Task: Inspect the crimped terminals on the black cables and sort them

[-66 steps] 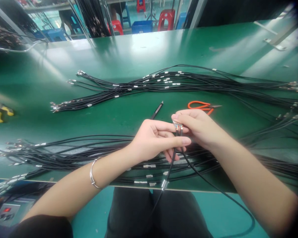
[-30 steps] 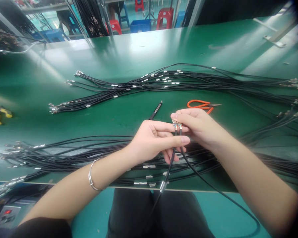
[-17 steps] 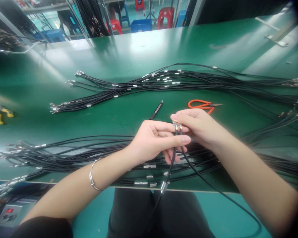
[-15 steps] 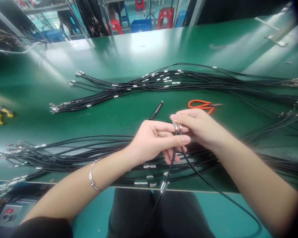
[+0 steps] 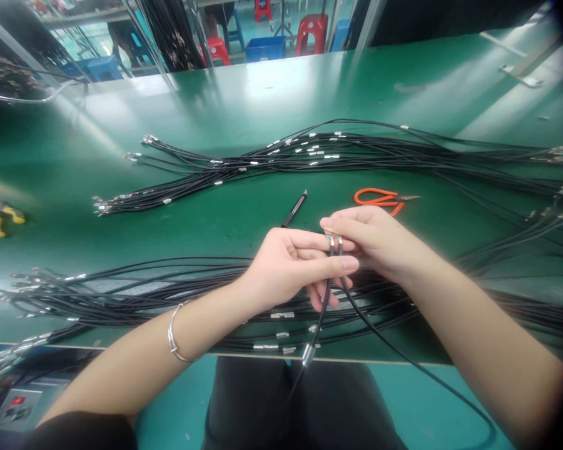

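Two black cable ends stand side by side between my hands, with thin coloured wires [image 5: 334,239] fanning from their stripped tips. My left hand [image 5: 300,262] supports the black cables [image 5: 327,294] between its thumb and fingers. Above them, the thumb and forefinger of my right hand [image 5: 368,234] pinch the wire tips, which are partly hidden. A silver metal sleeve [image 5: 308,355] sits on the left cable below my hands. The other cable curves away to the lower right. Just beyond my hands lie a black pen [image 5: 294,208] and orange-handled scissors [image 5: 385,198].
A bundle of black cables [image 5: 263,164] with white labels stretches across the green table [image 5: 244,100]. Another bundle [image 5: 136,297] lies under my forearms along the front edge. Yellow-handled pliers [image 5: 2,219] are at the far left. Stools and a blue bin [image 5: 265,49] stand beyond the table.
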Available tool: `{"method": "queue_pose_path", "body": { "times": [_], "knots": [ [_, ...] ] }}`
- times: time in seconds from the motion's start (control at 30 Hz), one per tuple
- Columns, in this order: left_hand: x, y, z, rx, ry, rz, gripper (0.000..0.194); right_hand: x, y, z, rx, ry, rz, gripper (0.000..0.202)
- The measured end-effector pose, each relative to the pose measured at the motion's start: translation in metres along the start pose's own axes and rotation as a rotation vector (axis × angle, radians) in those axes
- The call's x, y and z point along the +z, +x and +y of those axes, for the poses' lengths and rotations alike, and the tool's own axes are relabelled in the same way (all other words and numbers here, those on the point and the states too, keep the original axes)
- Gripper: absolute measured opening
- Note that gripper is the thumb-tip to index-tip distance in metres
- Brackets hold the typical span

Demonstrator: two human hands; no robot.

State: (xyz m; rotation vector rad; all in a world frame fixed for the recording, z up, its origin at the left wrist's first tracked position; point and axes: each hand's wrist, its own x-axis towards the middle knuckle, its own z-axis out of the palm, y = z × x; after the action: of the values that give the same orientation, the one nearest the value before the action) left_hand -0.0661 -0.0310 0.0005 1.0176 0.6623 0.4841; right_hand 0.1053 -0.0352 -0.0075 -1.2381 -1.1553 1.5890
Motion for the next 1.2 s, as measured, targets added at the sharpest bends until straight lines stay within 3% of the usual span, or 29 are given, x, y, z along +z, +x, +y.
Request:
{"method": "queue_pose_path", "body": {
  "times": [1.2],
  "knots": [
    [-0.0011,0.0010,-0.0017,0.007,-0.044,-0.056,0.041,0.0004,-0.0029,-0.0029,-0.038,0.044,0.005,0.045]
  ]
}}
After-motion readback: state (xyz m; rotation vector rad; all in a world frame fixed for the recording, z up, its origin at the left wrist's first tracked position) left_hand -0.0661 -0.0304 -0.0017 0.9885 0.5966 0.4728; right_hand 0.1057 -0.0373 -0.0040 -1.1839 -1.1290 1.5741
